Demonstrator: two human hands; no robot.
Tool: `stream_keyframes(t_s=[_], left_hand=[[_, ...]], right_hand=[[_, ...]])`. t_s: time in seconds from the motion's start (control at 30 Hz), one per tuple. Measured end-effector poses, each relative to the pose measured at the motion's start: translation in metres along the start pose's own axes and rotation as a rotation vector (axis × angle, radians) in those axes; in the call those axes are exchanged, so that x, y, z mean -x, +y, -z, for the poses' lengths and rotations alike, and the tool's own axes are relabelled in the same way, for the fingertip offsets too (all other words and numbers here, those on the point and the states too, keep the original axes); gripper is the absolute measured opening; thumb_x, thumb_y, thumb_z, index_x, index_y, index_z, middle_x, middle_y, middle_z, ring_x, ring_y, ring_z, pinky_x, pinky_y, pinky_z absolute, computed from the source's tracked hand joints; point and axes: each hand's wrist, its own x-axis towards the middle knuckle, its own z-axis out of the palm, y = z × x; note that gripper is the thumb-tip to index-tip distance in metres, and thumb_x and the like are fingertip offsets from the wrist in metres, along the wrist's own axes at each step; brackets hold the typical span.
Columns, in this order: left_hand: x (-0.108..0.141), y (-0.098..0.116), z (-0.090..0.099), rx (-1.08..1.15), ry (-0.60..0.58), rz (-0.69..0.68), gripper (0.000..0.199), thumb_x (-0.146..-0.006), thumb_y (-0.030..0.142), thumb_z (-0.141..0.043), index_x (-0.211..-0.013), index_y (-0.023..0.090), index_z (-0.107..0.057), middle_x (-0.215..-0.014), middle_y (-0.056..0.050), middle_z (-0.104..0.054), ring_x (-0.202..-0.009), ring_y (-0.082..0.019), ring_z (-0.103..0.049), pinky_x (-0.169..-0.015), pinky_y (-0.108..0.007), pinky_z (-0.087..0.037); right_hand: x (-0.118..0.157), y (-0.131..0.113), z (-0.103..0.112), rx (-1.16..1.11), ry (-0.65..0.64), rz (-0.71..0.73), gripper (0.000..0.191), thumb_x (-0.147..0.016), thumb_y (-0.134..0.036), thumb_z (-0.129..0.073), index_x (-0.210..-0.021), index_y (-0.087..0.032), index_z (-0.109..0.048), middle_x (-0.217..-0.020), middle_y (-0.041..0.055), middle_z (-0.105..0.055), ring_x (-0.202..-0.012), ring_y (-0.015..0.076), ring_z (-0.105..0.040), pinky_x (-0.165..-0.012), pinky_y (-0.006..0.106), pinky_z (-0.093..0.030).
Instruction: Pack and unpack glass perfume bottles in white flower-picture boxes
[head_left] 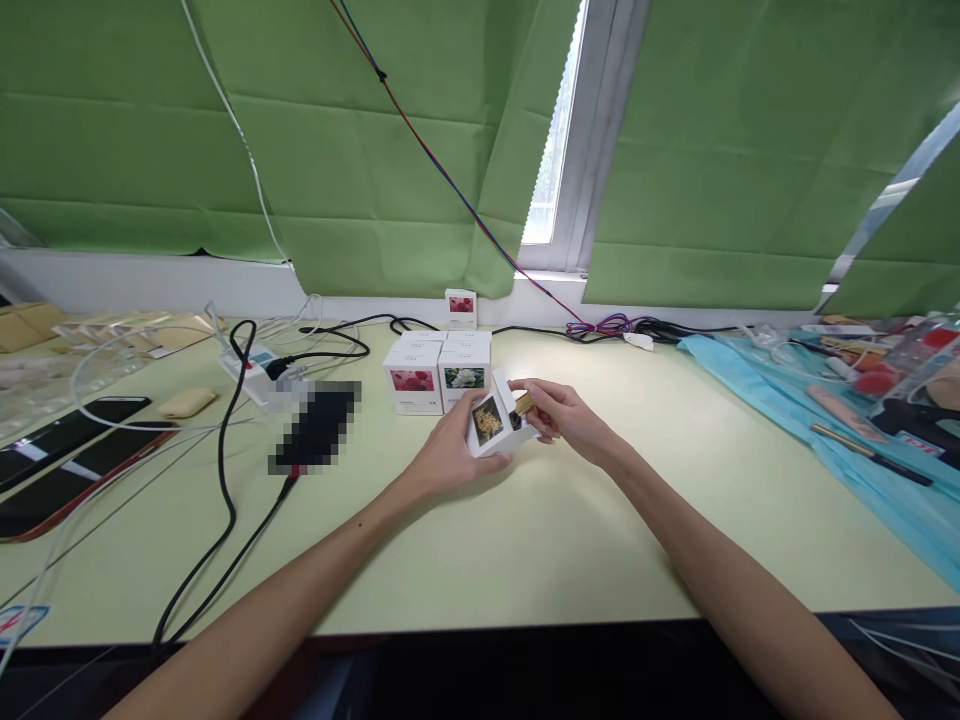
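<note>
Head view: one white box (487, 422) with a yellow-flower picture sits tilted at the centre, its top open. The left hand (450, 440), half closed, grips it; the right hand (566, 415) has its fingertips pinched on one gold-coloured piece (523, 403) at the opening. At 10 o'clock from it, a box cluster (412, 388) shows two picture fronts, partly hidden by the left hand. One lone box (460, 306) stands at 11; two dark slabs (90, 470) lie at 9; one pen (870, 455) lies at 3 on blue sheeting (810, 425).
</note>
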Motion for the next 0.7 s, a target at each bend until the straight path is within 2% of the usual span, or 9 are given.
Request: stream_keyframes(t_s=[0.23,0.47,0.7], left_hand=[[-0.0003,-0.0016,-0.0014,-0.014,0.019,-0.009,0.089,-0.069,0.046,-0.081,-0.145,0.028,-0.039,-0.13,-0.009,-0.062,-0.11,-0.032,-0.064,-0.089,-0.044,-0.053],[-0.0011,-0.0005,-0.0034,-0.043,0.054,-0.005,0.084,-0.067,0.044,-0.082,-0.141,0.029,-0.044,-0.129,-0.006,-0.063,-0.111,-0.03,-0.063,-0.089,-0.041,-0.052],[-0.001,0.0021,-0.0058,-0.078,0.083,0.034,0.082,-0.067,0.044,-0.082,-0.138,0.029,-0.044,-0.127,-0.006,-0.064,-0.109,-0.031,-0.063,-0.086,-0.041,-0.052]], right_hand=[[-0.001,0.0003,-0.0018,0.013,0.036,-0.001,0.046,-0.093,-0.06,-0.06,-0.11,-0.018,-0.067,-0.054,-0.0078,-0.038,-0.052,0.0101,-0.03,-0.05,0.026,-0.031],[-0.0004,-0.0012,-0.0024,0.065,0.054,0.028,0.041,-0.093,-0.059,-0.061,-0.081,-0.02,-0.062,-0.06,-0.0052,-0.044,-0.052,0.0091,-0.035,-0.049,0.025,-0.03],[-0.0003,-0.0024,-0.0045,0.112,0.087,0.019,0.041,-0.093,-0.058,-0.06,-0.077,-0.02,-0.061,-0.061,-0.0045,-0.044,-0.053,0.0089,-0.036,-0.049,0.025,-0.029]])
